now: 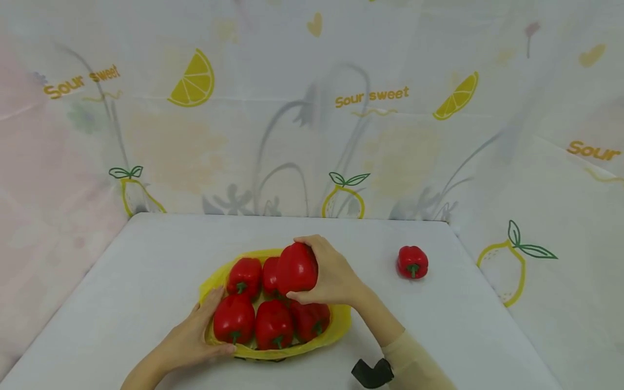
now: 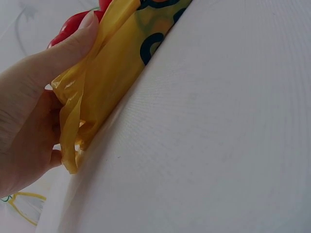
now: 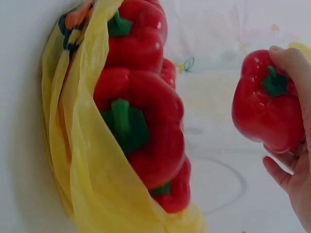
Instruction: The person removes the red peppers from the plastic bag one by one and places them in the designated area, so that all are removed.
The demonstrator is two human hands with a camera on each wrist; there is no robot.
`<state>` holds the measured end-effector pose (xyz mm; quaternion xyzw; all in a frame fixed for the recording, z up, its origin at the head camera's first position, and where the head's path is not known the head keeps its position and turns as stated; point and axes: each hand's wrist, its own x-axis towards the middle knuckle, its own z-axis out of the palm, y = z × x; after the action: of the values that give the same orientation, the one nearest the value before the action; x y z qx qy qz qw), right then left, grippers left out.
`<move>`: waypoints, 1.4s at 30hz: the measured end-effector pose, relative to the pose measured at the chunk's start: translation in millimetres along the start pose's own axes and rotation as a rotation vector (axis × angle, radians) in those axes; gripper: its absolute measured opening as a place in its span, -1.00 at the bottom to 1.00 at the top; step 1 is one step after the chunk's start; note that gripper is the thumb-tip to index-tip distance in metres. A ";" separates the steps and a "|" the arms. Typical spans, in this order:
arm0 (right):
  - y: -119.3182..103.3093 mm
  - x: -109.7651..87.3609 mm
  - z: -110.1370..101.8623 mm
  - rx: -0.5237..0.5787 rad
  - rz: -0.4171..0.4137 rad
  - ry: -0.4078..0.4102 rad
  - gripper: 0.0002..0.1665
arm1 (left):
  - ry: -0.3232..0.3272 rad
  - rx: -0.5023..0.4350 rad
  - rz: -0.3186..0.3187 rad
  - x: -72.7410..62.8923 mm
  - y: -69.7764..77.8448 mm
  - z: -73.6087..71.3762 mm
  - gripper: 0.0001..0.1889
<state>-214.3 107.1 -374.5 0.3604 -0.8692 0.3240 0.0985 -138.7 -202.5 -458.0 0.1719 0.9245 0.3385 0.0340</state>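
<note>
A yellow plastic bag (image 1: 341,326) with dark printing lies spread open on the table, holding several red bell peppers (image 1: 234,318) with green stems. My left hand (image 1: 192,335) grips the bag's left side; in the left wrist view the thumb lies over the bag's edge (image 2: 109,68) and the fingers are behind it, partly hidden. My right hand (image 1: 336,275) holds another red bell pepper (image 1: 296,269) above the right part of the bag. The right wrist view shows that held pepper (image 3: 262,109) raised apart from the bagged ones, its green stem facing the camera.
One more red bell pepper (image 1: 412,262) sits alone at the right of the white table (image 1: 463,325). A printed cloth (image 1: 273,135) with lemon drawings hangs behind and beside the table. A black strap piece (image 1: 372,374) is near the right sleeve.
</note>
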 end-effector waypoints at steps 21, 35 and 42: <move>37.6 -40.4 -55.0 -0.024 0.034 0.145 0.08 | 0.010 0.023 0.008 -0.5 -1.5 1.7 0.25; 73.2 -70.2 -84.0 -0.030 0.260 0.180 0.04 | 0.010 0.028 0.008 0.6 0.6 1.7 0.25; 97.7 -79.8 -89.9 -0.010 0.368 0.156 0.01 | 0.006 0.024 0.008 0.3 -0.7 2.6 0.25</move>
<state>-229.8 260.8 -385.6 0.1687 -0.9117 0.3591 0.1065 -138.8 -201.3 -460.5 0.1749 0.9279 0.3281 0.0278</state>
